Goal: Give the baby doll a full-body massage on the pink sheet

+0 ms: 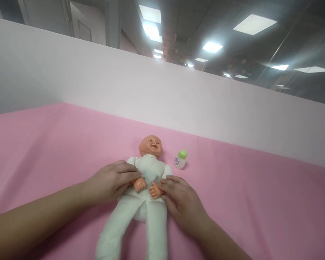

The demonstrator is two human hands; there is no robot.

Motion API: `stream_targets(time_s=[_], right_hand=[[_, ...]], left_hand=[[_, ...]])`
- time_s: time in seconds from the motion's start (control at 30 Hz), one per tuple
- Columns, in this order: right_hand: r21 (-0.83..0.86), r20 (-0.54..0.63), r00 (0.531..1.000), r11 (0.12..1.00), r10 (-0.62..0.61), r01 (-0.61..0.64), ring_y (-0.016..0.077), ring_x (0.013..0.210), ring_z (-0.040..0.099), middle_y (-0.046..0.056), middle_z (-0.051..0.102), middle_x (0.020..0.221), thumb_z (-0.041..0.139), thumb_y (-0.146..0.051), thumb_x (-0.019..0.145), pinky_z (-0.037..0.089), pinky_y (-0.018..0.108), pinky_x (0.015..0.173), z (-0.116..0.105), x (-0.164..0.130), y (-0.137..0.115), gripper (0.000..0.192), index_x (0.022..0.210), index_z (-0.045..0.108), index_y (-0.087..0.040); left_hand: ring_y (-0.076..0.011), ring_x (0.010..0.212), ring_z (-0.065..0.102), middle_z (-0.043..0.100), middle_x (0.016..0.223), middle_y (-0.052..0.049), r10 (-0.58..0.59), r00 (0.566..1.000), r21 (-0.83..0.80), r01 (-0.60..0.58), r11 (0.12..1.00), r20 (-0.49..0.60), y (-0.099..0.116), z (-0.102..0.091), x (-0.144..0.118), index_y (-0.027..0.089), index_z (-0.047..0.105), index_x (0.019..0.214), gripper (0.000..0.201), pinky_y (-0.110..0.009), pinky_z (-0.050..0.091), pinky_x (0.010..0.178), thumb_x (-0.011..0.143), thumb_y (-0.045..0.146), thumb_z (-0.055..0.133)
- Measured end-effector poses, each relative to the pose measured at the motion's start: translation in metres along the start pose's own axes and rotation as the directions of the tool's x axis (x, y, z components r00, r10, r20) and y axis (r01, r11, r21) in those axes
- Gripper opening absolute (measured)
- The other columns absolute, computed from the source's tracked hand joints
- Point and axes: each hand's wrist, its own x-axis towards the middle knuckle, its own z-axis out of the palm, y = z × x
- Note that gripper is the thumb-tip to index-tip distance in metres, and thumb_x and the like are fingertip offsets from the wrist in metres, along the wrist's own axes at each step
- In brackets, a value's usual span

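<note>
Resting both hands on the baby doll [147, 173], we have it lying on its back on the pink sheet [43, 144], head toward the white partition [97, 79] and legs stretched back toward us. Our left hand [112, 182] lies flat along the doll's side, fingers together and laid over its arm and the edge of the white suit, pressing lightly rather than pinching anything. Our right hand [182, 202] comes in from the other side with the fingers loosely spread; their tips touch the doll's small plastic hand at its belly, and we cannot tell whether they close on it or only rest against it.

As for progress, we judge the work to be at an early or middle point: the doll is laid out straight and fully dressed, the suit closed over chest and legs, with nothing opened or removed. A small white bottle with a green cap [180, 159] stands upright just beside the doll's shoulder, apart from both hands, its cap on, so it looks untouched. Whatever handling the doll's middle needs seems only begun
</note>
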Motion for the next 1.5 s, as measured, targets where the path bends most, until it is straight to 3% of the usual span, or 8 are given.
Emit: stream_targets(time_s=[0.3, 0.5, 0.6, 0.7, 0.9, 1.03, 1.33, 1.5], right_hand=[[0.312, -0.153, 0.897, 0.881, 0.415, -0.354, 0.0296, 0.124, 0.064, 0.006, 0.069, 0.133, 0.065, -0.039, 0.092, 0.05, 0.052, 0.11, -0.001, 0.002, 0.012, 0.039, 0.13, 0.069, -0.029], [0.694, -0.256, 0.56, 0.553, 0.788, -0.461, 0.0276, 0.114, 0.068, 0.008, 0.066, 0.135, 0.066, -0.057, 0.09, 0.057, 0.044, 0.101, -0.02, 0.002, 0.056, 0.056, 0.135, 0.06, -0.025], [0.784, -0.129, 0.473, 0.381, 0.872, -0.489, 0.0242, 0.092, 0.073, 0.007, 0.073, 0.107, 0.076, -0.055, 0.082, 0.065, 0.039, 0.081, -0.023, -0.002, 0.084, 0.054, 0.122, 0.063, -0.021], [0.769, -0.016, 0.433, 0.288, 0.901, -0.571, 0.02, 0.071, 0.07, 0.001, 0.069, 0.081, 0.082, -0.05, 0.077, 0.064, 0.031, 0.061, -0.022, -0.005, 0.099, 0.052, 0.115, 0.062, -0.021], [0.792, -0.062, 0.431, 0.307, 0.9, -0.528, 0.0191, 0.067, 0.069, 0.001, 0.069, 0.087, 0.082, -0.052, 0.076, 0.062, 0.031, 0.057, -0.022, -0.004, 0.096, 0.06, 0.122, 0.057, -0.023], [0.766, -0.192, 0.531, 0.464, 0.825, -0.445, 0.0233, 0.093, 0.072, 0.007, 0.073, 0.113, 0.083, -0.05, 0.076, 0.063, 0.033, 0.075, -0.025, 0.001, 0.071, 0.067, 0.13, 0.052, -0.024], [0.162, -0.17, 0.93, 0.94, 0.325, -0.299, 0.0306, 0.115, 0.064, 0.006, 0.072, 0.124, 0.069, -0.033, 0.087, 0.054, 0.054, 0.101, -0.004, 0.003, 0.015, 0.032, 0.119, 0.072, -0.032], [0.079, -0.073, 0.982, 0.982, 0.176, -0.17, 0.0301, 0.137, 0.051, 0.004, 0.064, 0.14, 0.059, -0.027, 0.094, 0.045, 0.059, 0.113, 0.005, -0.001, 0.02, 0.038, 0.129, 0.07, -0.035]], left_hand=[[-0.0264, 0.104, 0.066, 0.074, 0.118, -0.006, -0.218, 0.975, -0.159, 0.209, 0.965, -0.043, -0.01, 0.002, -0.003, 0.028, 0.069, 0.124, 0.033, -0.037, 0.052, 0.091, 0.093, 0.031, 0.06], [-0.0226, 0.075, 0.066, 0.074, 0.093, -0.002, -0.82, 0.569, -0.484, 0.704, 0.521, -0.056, -0.039, -0.007, -0.003, 0.026, 0.066, 0.116, 0.039, -0.03, 0.049, 0.063, 0.085, 0.05, 0.065], [-0.0237, 0.073, 0.069, 0.072, 0.085, -0.003, -0.919, 0.393, -0.623, 0.722, 0.3, 0.013, -0.067, -0.002, -0.009, 0.021, 0.065, 0.114, 0.047, -0.029, 0.047, 0.059, 0.078, 0.05, 0.072], [-0.0216, 0.066, 0.068, 0.07, 0.082, -0.004, -0.943, 0.321, -0.668, 0.722, 0.181, 0.092, -0.088, 0.005, -0.015, 0.017, 0.065, 0.112, 0.047, -0.028, 0.047, 0.058, 0.076, 0.046, 0.075], [-0.0191, 0.063, 0.066, 0.068, 0.074, -0.002, -0.888, 0.428, -0.769, 0.62, 0.153, 0.168, -0.086, 0.007, -0.015, 0.018, 0.067, 0.103, 0.038, -0.027, 0.048, 0.058, 0.074, 0.04, 0.076], [-0.0209, 0.071, 0.068, 0.07, 0.081, -0.003, -0.813, 0.55, -0.806, 0.561, 0.192, 0.189, -0.069, 0.002, -0.006, 0.019, 0.067, 0.101, 0.036, -0.03, 0.052, 0.064, 0.077, 0.044, 0.076], [-0.029, 0.105, 0.067, 0.073, 0.118, -0.007, -0.48, 0.877, -0.339, 0.448, 0.827, -0.014, -0.009, 0.006, 0.003, 0.028, 0.066, 0.129, 0.042, -0.041, 0.054, 0.091, 0.09, 0.041, 0.064], [-0.029, 0.115, 0.064, 0.072, 0.125, -0.01, -0.171, 0.985, -0.161, 0.17, 0.972, 0.003, -0.01, 0.008, 0.0, 0.026, 0.068, 0.13, 0.04, -0.043, 0.052, 0.1, 0.091, 0.027, 0.06]])
